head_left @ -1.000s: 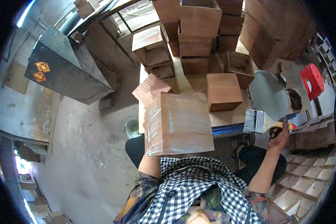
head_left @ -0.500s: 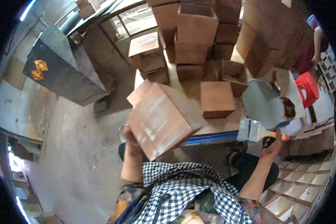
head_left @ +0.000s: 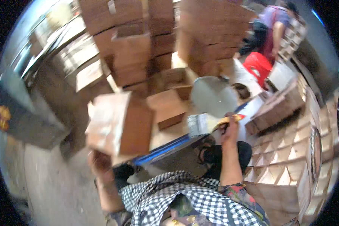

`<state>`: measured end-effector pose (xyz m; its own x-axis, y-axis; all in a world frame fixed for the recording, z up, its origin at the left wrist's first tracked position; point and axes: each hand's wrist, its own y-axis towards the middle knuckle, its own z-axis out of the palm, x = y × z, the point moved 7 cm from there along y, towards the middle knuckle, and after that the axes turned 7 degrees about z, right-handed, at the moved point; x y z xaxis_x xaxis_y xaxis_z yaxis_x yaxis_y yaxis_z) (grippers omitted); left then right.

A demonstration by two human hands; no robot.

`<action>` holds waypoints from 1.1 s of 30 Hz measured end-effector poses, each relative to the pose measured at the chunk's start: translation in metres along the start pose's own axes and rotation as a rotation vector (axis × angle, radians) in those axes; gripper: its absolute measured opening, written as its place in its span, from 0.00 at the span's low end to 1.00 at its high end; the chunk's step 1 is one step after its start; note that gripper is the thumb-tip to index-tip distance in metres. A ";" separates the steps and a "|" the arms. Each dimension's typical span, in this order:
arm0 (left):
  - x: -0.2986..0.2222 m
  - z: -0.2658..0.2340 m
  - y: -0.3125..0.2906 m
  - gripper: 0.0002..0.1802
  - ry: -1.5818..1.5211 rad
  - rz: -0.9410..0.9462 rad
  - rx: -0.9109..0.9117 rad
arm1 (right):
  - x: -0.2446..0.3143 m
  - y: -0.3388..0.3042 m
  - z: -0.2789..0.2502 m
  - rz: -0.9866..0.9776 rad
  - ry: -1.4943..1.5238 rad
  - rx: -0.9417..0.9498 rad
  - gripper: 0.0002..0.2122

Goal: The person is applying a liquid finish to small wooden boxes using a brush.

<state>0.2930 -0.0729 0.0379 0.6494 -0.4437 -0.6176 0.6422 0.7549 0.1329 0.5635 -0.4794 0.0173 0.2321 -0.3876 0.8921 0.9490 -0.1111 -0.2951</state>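
On the left, my left hand [head_left: 100, 162] grips the lower edge of a brown box [head_left: 135, 122], holding it tilted above the blue-edged table. One face of the box looks pale in the light; motion blurs its details. My right hand [head_left: 229, 132] is closed around the yellow, red-tipped handle of a wide paintbrush [head_left: 199, 125]. The brush's pale bristle end points left, towards the box. Just beyond it lies a round, pale grey pan [head_left: 214, 97]. Another brown box [head_left: 167, 107] sits on the table between the held box and the pan.
Stacked brown boxes [head_left: 130, 56] rise at the back. A red plastic bag or container [head_left: 258, 67] lies beyond the pan, near a person [head_left: 273, 30] in a red apron. Trays with pale dividers [head_left: 277, 150] fill the right side. A dark metal cabinet [head_left: 26, 109] stands left.
My view has swung to the right. The held box has turned, showing a plain brown side towards the brush. Both hands keep their holds.
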 end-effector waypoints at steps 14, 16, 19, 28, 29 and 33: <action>0.079 0.005 -0.028 0.14 -0.370 -0.354 -0.273 | 0.055 -0.073 0.060 -0.458 -0.106 0.039 0.09; 0.080 0.007 -0.030 0.15 -0.390 -0.368 -0.298 | 0.050 -0.082 0.079 -0.469 -0.180 0.016 0.08; 0.079 0.011 -0.034 0.15 -0.398 -0.394 -0.306 | 0.038 -0.095 0.103 -0.463 -0.221 0.085 0.07; 0.066 0.006 -0.030 0.17 -0.411 -0.322 -0.271 | 0.026 -0.108 0.105 -0.352 -0.218 0.087 0.09; 0.066 0.003 -0.029 0.17 -0.421 -0.306 -0.297 | 0.018 -0.104 0.098 -0.180 -0.142 0.035 0.09; 0.068 0.001 -0.028 0.17 -0.432 -0.285 -0.271 | 0.027 -0.112 0.108 -0.189 -0.180 0.101 0.08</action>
<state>0.3199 -0.1249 -0.0071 0.6099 -0.7613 -0.2198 0.7259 0.6481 -0.2305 0.4861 -0.3787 0.1115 0.0744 -0.1990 0.9772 0.9934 -0.0711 -0.0902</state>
